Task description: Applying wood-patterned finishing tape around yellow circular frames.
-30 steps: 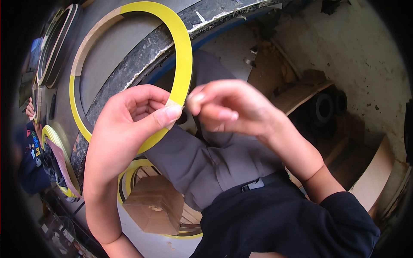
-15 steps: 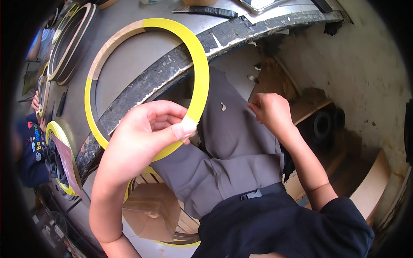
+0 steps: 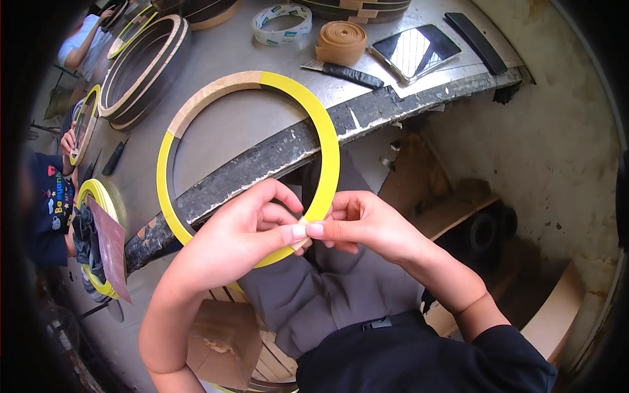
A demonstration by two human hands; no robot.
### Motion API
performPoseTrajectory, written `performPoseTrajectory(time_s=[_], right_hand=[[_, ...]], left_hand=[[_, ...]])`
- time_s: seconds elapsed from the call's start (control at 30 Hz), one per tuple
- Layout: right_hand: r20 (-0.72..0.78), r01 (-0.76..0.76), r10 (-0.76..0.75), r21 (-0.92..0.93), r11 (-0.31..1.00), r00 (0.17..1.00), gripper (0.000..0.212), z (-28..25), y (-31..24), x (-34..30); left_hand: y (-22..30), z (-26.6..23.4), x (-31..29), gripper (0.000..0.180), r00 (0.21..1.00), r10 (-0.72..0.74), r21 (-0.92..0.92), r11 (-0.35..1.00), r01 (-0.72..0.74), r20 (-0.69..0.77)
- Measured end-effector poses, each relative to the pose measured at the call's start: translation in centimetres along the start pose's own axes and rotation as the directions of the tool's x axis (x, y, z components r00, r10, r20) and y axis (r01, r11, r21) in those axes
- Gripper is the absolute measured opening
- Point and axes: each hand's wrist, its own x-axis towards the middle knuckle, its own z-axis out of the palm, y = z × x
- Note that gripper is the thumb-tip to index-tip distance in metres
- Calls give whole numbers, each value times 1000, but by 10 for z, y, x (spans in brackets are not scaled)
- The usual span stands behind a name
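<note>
A large flat yellow ring [image 3: 331,141] with a dark inner edge is held tilted over my lap, its far part in front of the worktable's edge. Tan tape [image 3: 213,92] covers its upper left stretch. My left hand [image 3: 246,226] is closed on the ring's lower right part, thumb on the face. Right beside it, my right hand [image 3: 367,226] pinches the same spot, so the two thumb tips nearly meet. Between the fingertips shows a small pale piece of tape [image 3: 299,245] on the ring; the fingers partly hide it.
On the metal table [image 3: 229,137] are a brown tape roll [image 3: 341,43], a white tape roll [image 3: 282,25], a black-handled cutter [image 3: 350,74], a phone [image 3: 416,49] and a black strip [image 3: 475,42]. Stacked rings [image 3: 141,72] stand left, near another person's hand [image 3: 68,141]. A cardboard box [image 3: 223,337] sits below.
My right hand has come left from above my lap and now grips the ring beside my left hand. The view has shifted, showing more of the table's far side.
</note>
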Motion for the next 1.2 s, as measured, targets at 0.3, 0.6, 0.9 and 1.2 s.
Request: performPoseTrajectory(time_s=[0.3,0.6,0.9,1.2], right_hand=[[-34,-149,147,-72,986,988,21,-12,-17,-1],[-35,-193,190,-107,975,981,23,4,-29,3],[15,-145,151,-215,966,988,24,1,-30,0],[40,-158,459,-910,384,887,53,2,-105,-2]], left_hand=[[18,49,-35,15,790,510,508,807,-301,-342],[-93,70,-5,33,946,257,-685,653,-322,-200],[-74,79,-10,22,897,78,-677,628,-384,-436],[-76,84,-7,23,849,99,-637,616,-462,-520]])
